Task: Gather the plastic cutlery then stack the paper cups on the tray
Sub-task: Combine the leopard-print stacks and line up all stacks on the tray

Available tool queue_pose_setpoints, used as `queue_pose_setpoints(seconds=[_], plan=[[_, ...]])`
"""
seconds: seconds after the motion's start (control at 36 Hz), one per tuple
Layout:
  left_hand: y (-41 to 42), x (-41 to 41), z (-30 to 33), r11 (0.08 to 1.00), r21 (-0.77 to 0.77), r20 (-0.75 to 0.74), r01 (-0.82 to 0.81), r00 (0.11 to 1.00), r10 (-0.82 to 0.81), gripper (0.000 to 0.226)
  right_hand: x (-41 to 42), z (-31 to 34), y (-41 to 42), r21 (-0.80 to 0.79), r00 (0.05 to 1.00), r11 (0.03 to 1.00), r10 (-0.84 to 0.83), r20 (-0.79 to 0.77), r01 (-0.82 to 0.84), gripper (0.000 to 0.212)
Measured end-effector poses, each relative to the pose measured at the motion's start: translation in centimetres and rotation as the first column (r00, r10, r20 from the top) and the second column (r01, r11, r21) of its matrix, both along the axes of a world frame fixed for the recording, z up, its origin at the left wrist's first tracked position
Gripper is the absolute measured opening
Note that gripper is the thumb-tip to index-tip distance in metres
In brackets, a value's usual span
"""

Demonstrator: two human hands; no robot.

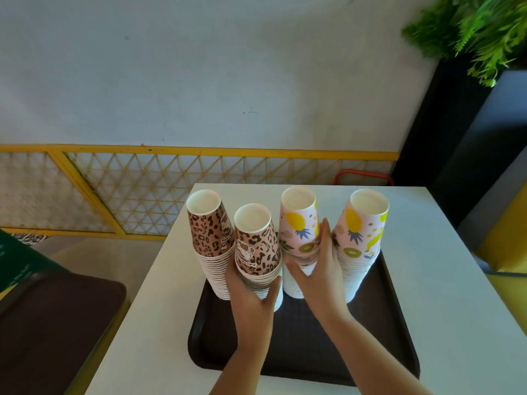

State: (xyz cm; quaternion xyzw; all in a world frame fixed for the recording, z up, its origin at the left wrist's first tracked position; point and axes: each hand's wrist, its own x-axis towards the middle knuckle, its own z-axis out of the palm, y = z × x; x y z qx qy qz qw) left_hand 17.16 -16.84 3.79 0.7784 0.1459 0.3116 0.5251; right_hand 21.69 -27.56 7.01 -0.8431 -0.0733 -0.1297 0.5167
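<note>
Four stacks of inverted paper cups stand in a row along the far part of a dark tray (302, 346), which lies on a white table (445, 280). From left to right they are a tall leopard-print stack (212, 238), a shorter leopard-print stack (256, 246), a fruit-print stack (299, 226) with pineapples and kiwi slices, and a second fruit-print stack (362, 235) at the far right corner of the tray. The bottoms of the topmost cups face upward, showing white recessed bases.

The left hand (251, 292) wraps around the lower part of the shorter leopard-print stack, with the thumb on its left side and the fingers curled round the right side of the nested rims. The right hand (316, 269) lies against the first fruit-print stack, fingers nearly straight and reaching up its right side between the two fruit-print stacks, thumb stretched across the near side of the rims; it looks slightly blurred, and whether it truly clasps the stack cannot be told. Both forearms come in from the near edge over the tray.

No plastic cutlery can be made out in this view.

To the left of the table sits a brown cushioned seat (57, 323). Behind it runs a yellow lattice fence (137, 189) along a pale wall, and a green plant (479, 27) hangs at the far right.
</note>
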Motion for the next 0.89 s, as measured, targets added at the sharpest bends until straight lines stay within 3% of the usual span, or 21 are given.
queue_pose_setpoints(seconds=[0.08,0.14,0.25,0.36,0.47,0.56,0.89], plan=[[-1.2,-1.6,-0.2,0.993,0.036,0.036,-0.113,0.993,0.112,0.094,-2.5,-0.2,-1.0,0.045,0.997,0.998,0.038,0.063,-0.041,0.076],[-2.3,-2.7,-0.9,0.988,0.084,0.092,-0.129,0.988,0.121,0.080,-3.9,-1.0,-2.2,0.066,0.996,0.997,0.030,0.085,-0.036,0.070],[-4.9,-3.7,-2.3,0.993,0.077,0.029,0.084,0.996,-0.087,0.050,-4.8,-3.2,-4.9,0.104,0.970,0.984,-0.159,0.181,0.142,0.052],[-6.8,-2.4,-4.0,0.971,0.010,-0.128,0.240,0.963,-0.237,0.068,-3.3,-5.1,-7.0,0.114,0.948,0.950,-0.301,0.101,0.289,0.072],[-7.4,-0.4,-5.1,0.974,-0.035,-0.200,0.225,0.953,-0.227,0.084,-1.6,-6.7,-8.0,0.028,0.967,0.968,-0.245,-0.074,0.248,0.089],[-8.0,0.8,-5.4,0.977,-0.073,-0.204,0.200,0.956,-0.211,0.088,-0.5,-7.5,-8.2,0.050,0.970,0.979,-0.188,-0.155,0.198,0.096],[-7.3,5.7,-6.4,0.995,0.002,-0.241,0.099,0.966,-0.095,0.084,2.7,-8.1,-8.0,0.163,0.944,0.951,-0.217,-0.250,0.262,0.088]])
